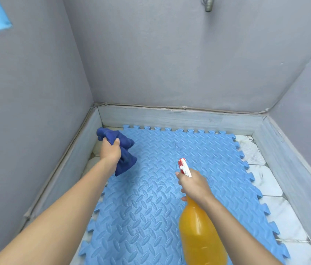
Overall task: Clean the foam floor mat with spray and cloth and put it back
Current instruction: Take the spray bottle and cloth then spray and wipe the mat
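The light blue foam mat (151, 188), made of interlocking tiles with a raised diamond-plate pattern and toothed edges, lies flat on the pale tiled floor (265, 180), filling most of the alcove between grey walls (170, 64). No writing or label can be read on anything. The left hand (110, 150) is closed tight around a bunched dark blue cloth (121, 150), held above the mat's far left corner. The right hand (193, 185) grips the neck of an orange spray bottle (200, 234), fingers wrapped round below its red and white nozzle (184, 167), which points towards the mat's centre. A metal tap (209, 3) juts from the back wall.
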`<state>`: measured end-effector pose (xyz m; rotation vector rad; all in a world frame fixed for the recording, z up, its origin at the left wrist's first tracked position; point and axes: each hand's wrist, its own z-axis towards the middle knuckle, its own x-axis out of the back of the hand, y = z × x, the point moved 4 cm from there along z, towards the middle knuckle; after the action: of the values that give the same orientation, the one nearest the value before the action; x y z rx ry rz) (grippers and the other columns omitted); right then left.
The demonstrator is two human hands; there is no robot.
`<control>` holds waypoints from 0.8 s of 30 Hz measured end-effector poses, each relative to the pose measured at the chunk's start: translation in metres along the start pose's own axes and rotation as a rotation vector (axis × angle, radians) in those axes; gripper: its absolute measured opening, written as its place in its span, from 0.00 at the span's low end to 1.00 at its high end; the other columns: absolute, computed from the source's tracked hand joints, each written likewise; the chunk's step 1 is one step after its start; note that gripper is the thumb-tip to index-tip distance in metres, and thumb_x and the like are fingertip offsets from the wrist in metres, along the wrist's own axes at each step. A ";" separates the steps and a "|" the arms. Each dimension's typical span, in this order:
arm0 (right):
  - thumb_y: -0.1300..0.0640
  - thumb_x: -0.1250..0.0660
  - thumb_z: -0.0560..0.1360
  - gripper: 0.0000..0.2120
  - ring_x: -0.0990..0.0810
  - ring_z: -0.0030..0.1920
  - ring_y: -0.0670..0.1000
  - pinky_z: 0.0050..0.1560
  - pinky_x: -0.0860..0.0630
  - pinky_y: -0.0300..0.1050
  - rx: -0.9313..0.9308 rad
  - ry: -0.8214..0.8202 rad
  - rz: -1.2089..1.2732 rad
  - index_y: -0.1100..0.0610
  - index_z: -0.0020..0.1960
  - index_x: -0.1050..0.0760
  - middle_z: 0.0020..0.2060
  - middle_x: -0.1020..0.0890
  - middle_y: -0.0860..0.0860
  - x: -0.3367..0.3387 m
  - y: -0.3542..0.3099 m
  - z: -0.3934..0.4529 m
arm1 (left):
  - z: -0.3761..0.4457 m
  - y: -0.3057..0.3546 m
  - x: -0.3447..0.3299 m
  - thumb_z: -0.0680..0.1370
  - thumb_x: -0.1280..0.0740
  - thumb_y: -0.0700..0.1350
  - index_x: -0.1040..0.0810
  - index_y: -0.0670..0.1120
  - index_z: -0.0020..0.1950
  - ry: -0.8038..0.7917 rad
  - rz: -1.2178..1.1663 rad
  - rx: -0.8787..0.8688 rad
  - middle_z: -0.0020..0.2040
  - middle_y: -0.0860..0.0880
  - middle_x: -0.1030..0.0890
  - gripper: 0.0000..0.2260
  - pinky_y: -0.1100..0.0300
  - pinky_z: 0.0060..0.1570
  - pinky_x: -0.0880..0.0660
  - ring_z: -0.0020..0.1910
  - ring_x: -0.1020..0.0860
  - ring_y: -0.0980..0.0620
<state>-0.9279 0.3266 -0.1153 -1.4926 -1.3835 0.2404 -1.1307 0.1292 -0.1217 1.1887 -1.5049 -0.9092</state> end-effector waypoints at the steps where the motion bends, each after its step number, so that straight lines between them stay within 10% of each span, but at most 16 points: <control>1: 0.50 0.39 0.78 0.11 0.21 0.38 0.54 0.32 0.21 0.45 -0.007 0.012 -0.013 0.56 0.43 0.25 0.38 0.21 0.54 0.001 0.000 0.001 | 0.000 -0.001 0.000 0.80 0.39 0.45 0.29 0.41 0.65 -0.010 0.028 0.002 0.60 0.39 0.22 0.16 0.42 0.60 0.26 0.59 0.23 0.38; 14: 0.44 0.35 0.75 0.15 0.15 0.34 0.55 0.51 0.20 0.56 -0.107 0.132 0.021 0.56 0.39 0.28 0.27 0.17 0.55 0.045 0.033 0.004 | -0.006 -0.022 -0.010 0.82 0.44 0.44 0.28 0.41 0.66 0.128 0.121 -0.013 0.61 0.39 0.23 0.15 0.47 0.61 0.29 0.60 0.25 0.38; 18: 0.47 0.29 0.74 0.15 0.15 0.34 0.60 0.48 0.18 0.58 -0.201 0.201 0.270 0.59 0.47 0.25 0.39 0.17 0.57 0.075 0.052 0.001 | -0.010 -0.027 -0.028 0.82 0.46 0.44 0.26 0.43 0.58 0.051 0.214 -0.126 0.53 0.43 0.23 0.11 0.52 0.55 0.31 0.53 0.26 0.43; 24: 0.38 0.34 0.73 0.22 0.14 0.36 0.58 0.56 0.22 0.62 -0.229 0.221 0.194 0.58 0.40 0.26 0.27 0.19 0.54 0.089 0.070 -0.001 | -0.023 -0.025 -0.067 0.82 0.45 0.41 0.31 0.45 0.43 -0.049 0.357 -0.284 0.41 0.44 0.25 0.09 0.55 0.39 0.36 0.41 0.29 0.44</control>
<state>-0.8567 0.4139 -0.1260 -1.7888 -1.1181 0.0354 -1.0991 0.1879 -0.1556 0.6707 -1.5062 -0.8750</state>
